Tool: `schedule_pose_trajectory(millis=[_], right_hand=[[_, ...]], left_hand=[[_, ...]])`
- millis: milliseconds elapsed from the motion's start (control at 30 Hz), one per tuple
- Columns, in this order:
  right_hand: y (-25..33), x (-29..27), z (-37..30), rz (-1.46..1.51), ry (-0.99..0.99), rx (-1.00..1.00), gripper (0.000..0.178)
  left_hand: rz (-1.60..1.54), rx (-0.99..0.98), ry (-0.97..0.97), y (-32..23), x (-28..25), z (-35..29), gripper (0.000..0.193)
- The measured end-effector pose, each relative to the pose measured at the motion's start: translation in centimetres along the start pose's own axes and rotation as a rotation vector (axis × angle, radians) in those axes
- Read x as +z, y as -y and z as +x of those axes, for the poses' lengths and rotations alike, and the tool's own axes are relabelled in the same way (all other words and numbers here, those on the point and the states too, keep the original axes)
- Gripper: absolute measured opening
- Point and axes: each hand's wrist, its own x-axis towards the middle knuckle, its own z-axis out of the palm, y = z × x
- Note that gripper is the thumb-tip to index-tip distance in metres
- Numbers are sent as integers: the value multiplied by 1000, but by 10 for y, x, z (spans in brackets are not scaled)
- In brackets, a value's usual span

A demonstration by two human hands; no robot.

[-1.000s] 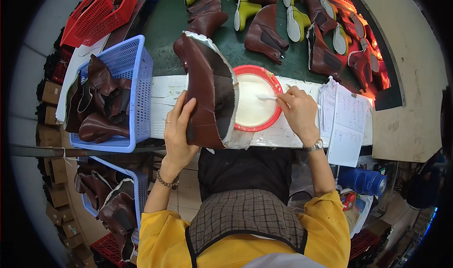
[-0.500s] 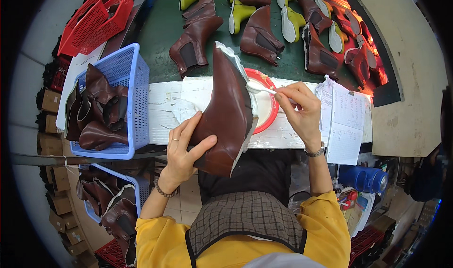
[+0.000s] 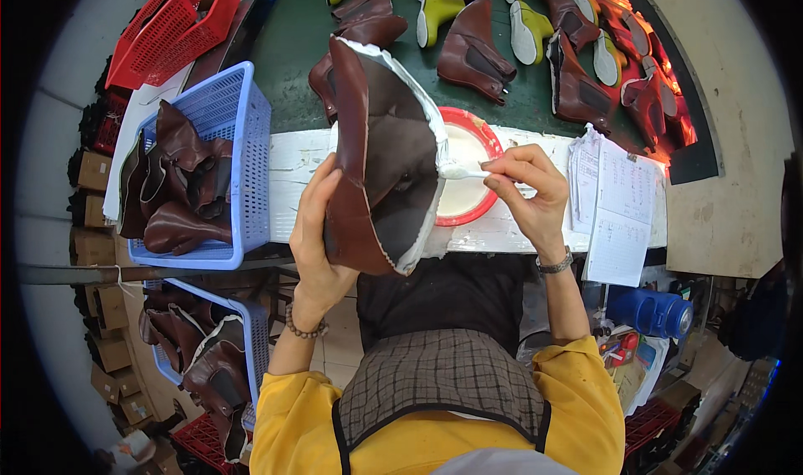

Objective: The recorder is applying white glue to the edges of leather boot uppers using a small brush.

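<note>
My left hand (image 3: 316, 232) is closed on the left side of a brown leather boot upper (image 3: 350, 132), whose open underside faces up and shows a dark grey lining. White glue coats much of its edge. A slim white-coated brush (image 3: 468, 171) is pinched between the thumb and fingers of my right hand (image 3: 537, 197). Its tip touches the glued edge on the upper's right side. Just beneath the brush, a red-rimmed bowl (image 3: 456, 219) of white liquid sits on the white-smeared board (image 3: 288, 178).
Brown boot uppers (image 3: 473, 53) and yellow-green foot-shaped pieces (image 3: 529, 32) lie on the green bench (image 3: 288, 48). More uppers fill two blue baskets (image 3: 251, 165) at left. Red baskets (image 3: 142, 57) stand far left. Written papers (image 3: 619, 216) lie right, above a blue jug (image 3: 648, 312).
My left hand has turned the boot upper, so its inside now shows instead of its outer leather. The brush has come slightly lower along the edge.
</note>
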Motion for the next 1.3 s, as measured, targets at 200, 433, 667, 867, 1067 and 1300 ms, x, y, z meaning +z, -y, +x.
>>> schedule_pose_trajectory(millis=[200,433,667,867,1067,1300], right_hand=[[11,6,-14,-64,57,-59,22],[36,11,-17,56,263,82,15],[-16,-14,0,-408,126,210,7],[-28,-18,11,-261,142,161,10],[5,-3,34,-214,196,-134,14],[0,-19,8,-261,165,-46,15]], left_hand=[[58,133,-155,19,12,11,77],[267,240,-164,34,16,14,70],[-453,-224,-248,39,-5,5,77],[-996,-748,245,109,-72,-78,58],[-1342,-753,363,109,-55,-88,77],[-1905,-414,112,123,-42,-91,82]])
